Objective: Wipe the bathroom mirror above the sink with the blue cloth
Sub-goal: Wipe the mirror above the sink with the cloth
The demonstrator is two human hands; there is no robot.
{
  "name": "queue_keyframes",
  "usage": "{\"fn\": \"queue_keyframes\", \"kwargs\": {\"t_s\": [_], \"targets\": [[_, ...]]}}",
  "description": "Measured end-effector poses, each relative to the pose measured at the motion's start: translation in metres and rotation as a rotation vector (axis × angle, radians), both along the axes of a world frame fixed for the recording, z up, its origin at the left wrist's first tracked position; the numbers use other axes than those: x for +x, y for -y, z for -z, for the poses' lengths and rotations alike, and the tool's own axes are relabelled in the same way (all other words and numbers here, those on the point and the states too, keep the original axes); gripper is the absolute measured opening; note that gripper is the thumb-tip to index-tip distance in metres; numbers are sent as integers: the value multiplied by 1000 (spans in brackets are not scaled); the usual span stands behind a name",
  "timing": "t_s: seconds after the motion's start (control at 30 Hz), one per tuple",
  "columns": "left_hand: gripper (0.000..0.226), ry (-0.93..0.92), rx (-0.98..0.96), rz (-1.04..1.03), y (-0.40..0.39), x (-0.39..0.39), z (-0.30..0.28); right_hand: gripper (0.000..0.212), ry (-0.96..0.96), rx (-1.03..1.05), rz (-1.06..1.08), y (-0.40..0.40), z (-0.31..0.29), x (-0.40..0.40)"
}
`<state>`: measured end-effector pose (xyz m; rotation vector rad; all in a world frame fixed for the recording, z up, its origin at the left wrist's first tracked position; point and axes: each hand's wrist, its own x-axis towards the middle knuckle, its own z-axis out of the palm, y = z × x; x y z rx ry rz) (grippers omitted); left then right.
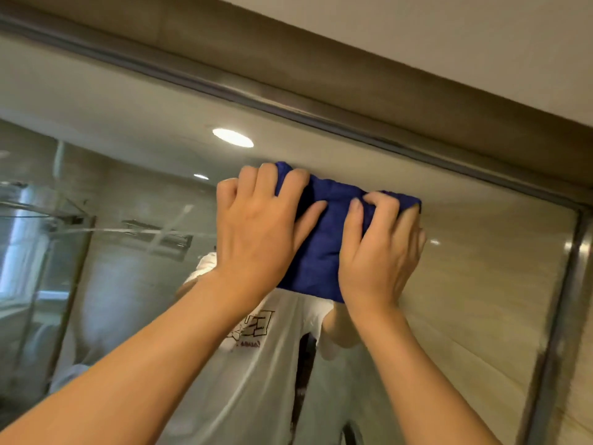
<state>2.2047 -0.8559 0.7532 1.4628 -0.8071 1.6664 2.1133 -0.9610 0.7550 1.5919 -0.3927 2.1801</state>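
1. Your left hand (256,229) lies on the left part of the blue cloth (324,248). Its fingers bend over the cloth's upper left corner and grip the bunched fabric there; the thumb stretches right across the cloth face.
2. Your right hand (380,252) is on the cloth's right part. Its fingers are curled and dig into the top right edge, holding a fold of fabric; the palm presses the cloth flat to the glass.
3. Both forearms rise from the lower frame edge, left one from the lower left, right one from the bottom centre-right.
4. The blue cloth is folded into a rough rectangle, pressed between your two hands against the bathroom mirror (481,268). It sits high on the glass, near the upper right corner, a little below the top frame.
5. The mirror's metal frame (321,118) runs as a grey band across the top and down the right side.
6. Reflected in the glass: a round ceiling light (233,137) up and left of the cloth, a second smaller one below it, a glass shower screen (48,252) at far left, a wall rack (157,234) beside it.
7. Below the cloth the reflection shows a white T-shirt (256,364) with dark printed lettering.
8. A pale ceiling (449,36) lies above the frame.
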Motion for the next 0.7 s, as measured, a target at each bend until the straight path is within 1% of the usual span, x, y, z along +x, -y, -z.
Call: {"fn": "queue_keyframes", "kwargs": {"t_s": [0.13,0.37,0.5,0.63,0.7], "targets": [[39,-5,-5,-4,-37,37,2,24,-8,13,-36,-39,-1,36],[41,-34,-4,4,-95,96,6,22,-57,14,-73,-97,0,94],[41,-48,-28,-18,-126,127,9,23,-85,-18,-90,-128,1,125],[39,-138,-55,-15,-132,132,30,23,-130,-47,-114,-135,13,132],[39,-130,-40,-1,-131,130,35,20,-137,-43,-113,-133,20,131]]}}
